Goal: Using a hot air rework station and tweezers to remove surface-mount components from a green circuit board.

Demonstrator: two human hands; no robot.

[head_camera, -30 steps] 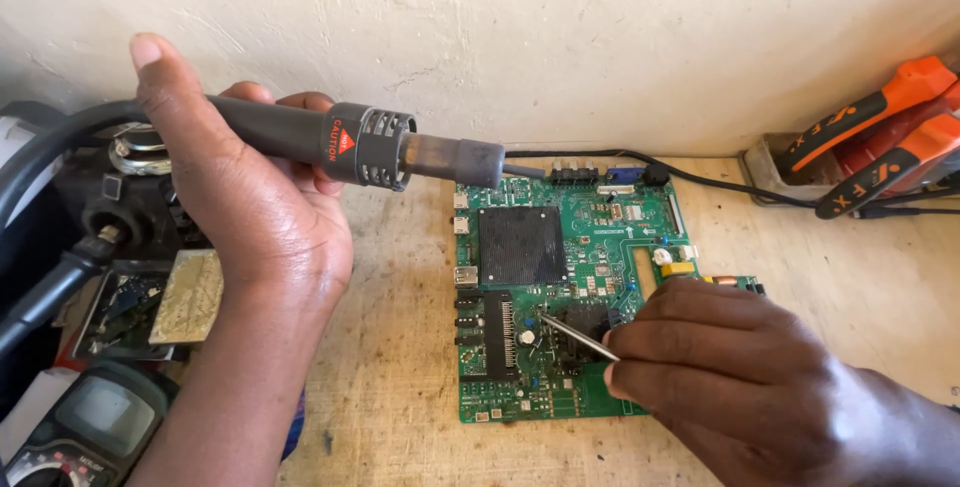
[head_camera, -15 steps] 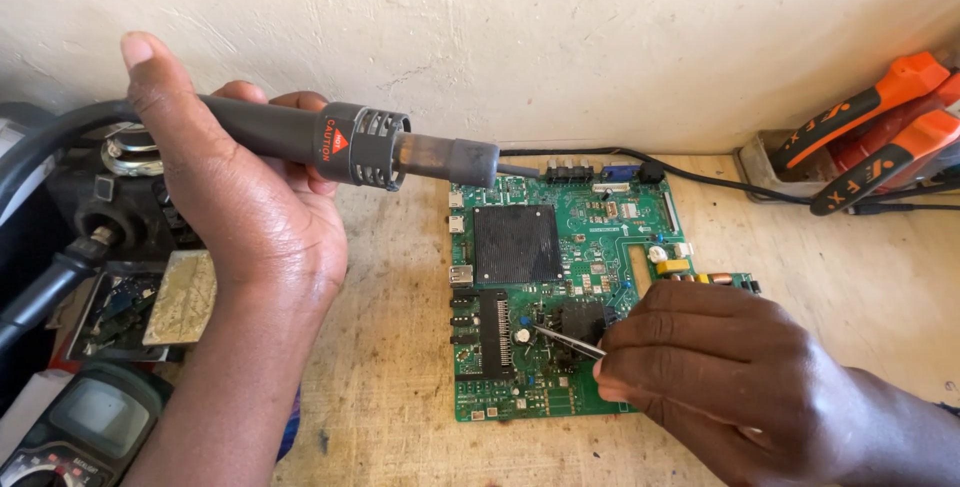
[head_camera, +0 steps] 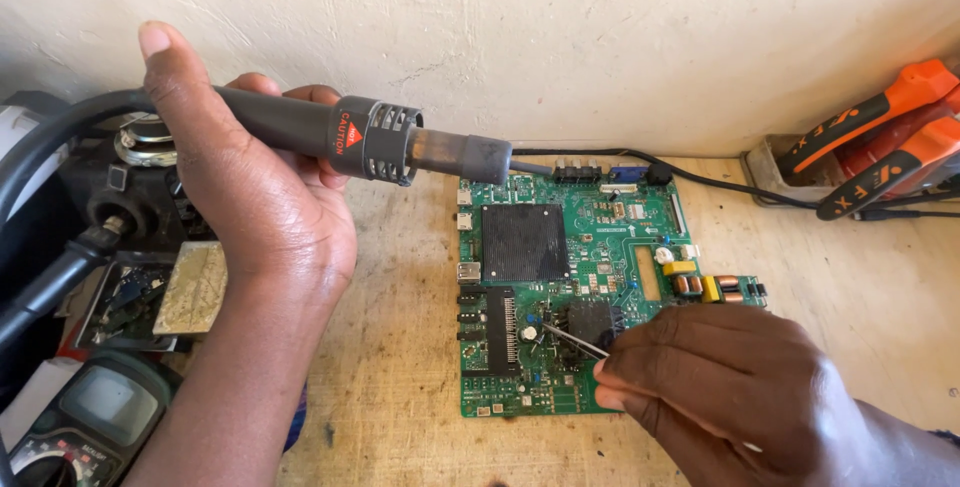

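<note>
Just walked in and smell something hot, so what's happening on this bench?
A person is working on a green circuit board lying flat on the wooden bench. The left hand holds a dark hot-air tool with a metal nozzle above the bench, nozzle level and pointing right over the board's top edge. The right hand holds thin metal tweezers, tips at a small black component.

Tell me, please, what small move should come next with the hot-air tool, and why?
Probably lower the hot-air tool in the left hand toward the black chip: its nozzle hangs above the green circuit board's top edge, while the right hand's tweezers already touch that chip.
</note>
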